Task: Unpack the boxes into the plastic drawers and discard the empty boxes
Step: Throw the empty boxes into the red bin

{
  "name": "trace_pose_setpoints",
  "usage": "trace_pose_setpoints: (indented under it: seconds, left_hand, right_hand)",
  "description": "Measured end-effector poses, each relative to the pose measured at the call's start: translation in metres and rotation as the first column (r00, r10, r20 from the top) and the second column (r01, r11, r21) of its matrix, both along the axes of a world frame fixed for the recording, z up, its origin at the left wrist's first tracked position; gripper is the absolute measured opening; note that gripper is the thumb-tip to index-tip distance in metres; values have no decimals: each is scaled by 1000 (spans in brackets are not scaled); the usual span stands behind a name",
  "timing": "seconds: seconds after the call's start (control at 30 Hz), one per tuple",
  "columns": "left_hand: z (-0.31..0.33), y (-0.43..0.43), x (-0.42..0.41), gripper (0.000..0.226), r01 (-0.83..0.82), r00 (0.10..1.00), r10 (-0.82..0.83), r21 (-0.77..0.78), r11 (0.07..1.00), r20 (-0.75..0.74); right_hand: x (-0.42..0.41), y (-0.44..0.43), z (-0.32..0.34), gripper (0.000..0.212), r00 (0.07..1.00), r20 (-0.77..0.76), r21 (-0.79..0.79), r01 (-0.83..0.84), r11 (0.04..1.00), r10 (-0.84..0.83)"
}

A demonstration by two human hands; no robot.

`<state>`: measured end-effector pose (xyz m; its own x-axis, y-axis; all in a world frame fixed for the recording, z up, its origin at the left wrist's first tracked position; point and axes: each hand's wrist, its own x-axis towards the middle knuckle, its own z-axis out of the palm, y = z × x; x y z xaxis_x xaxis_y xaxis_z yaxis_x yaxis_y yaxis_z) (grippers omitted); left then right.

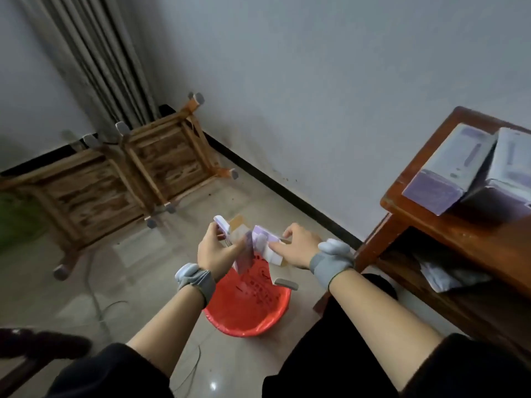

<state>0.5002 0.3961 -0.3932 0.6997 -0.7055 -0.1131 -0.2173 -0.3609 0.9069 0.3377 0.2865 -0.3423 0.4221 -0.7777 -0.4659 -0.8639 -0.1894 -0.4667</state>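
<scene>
Pale tiled floor [138, 282] runs back to a grey wall [316, 81], with open room left of a red bin [253, 314] that stands near the wooden counter [448, 225]. Both hands hold a purple and white box [263, 239] above the bin's far rim: the left hand [214, 249] curls its fingers round one opened end, the right hand [297, 247] pinches the other. More boxes [448, 173] lie close to the counter's left edge. Two upturned stools [166, 162] sit below the curtain [94, 53]
</scene>
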Motion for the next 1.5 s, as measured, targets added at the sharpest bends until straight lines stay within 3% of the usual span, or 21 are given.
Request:
trace_pose_setpoints:
  seconds: [0.2,0.33,0.43,0.5,0.57,0.6,0.7,0.83,1.03,1.2,1.33,1.5]
  left_hand:
    - [-97,42,-6,41,-9,989,59,344,939,-133]
    - [-133,71,-16,43,35,991,36,503,864,-131]
    - [-143,78,-17,37,64,990,19,569,820,-138]
    - [-143,77,-10,46,73,985,28,562,824,-169]
    - [-140,68,-1,82,60,989,23,540,839,-146]
    - [-133,60,2,82,47,992,20,516,855,-124]
    - [-111,33,14,26,-5,998,29,418,908,-53]
    - [-75,-1,28,40,-73,997,75,246,966,2]
    - [16,-43,18,33,-47,994,49,-25,999,95]
    - [112,-79,-24,31,46,987,-10,-224,973,159]
    - [176,-108,-86,27,183,975,-131,-320,930,177]
    - [233,-152,-186,24,441,894,-365,-360,822,261]
  right_hand:
    - [7,24,-107,37,992,-126,215,36,976,-8]
    - [-4,40,-152,55,959,-276,300,17,954,69]
    - [-9,41,-171,59,938,-337,313,25,949,87]
    - [-7,37,-167,58,949,-309,303,43,952,56]
    - [-3,30,-155,57,975,-220,305,75,949,-6]
    - [-2,26,-148,57,984,-177,291,79,954,-28]
    - [3,11,-124,44,995,-85,197,59,979,-43]
    - [2,-6,-72,21,996,72,-10,60,998,-59]
    - [-18,-12,19,32,975,220,-291,92,952,-27]
    - [-67,-11,107,30,938,344,-551,168,818,39]
    - [-130,-7,167,31,893,450,-632,320,706,-1]
    - [-242,-12,212,29,839,528,-658,500,563,-128]
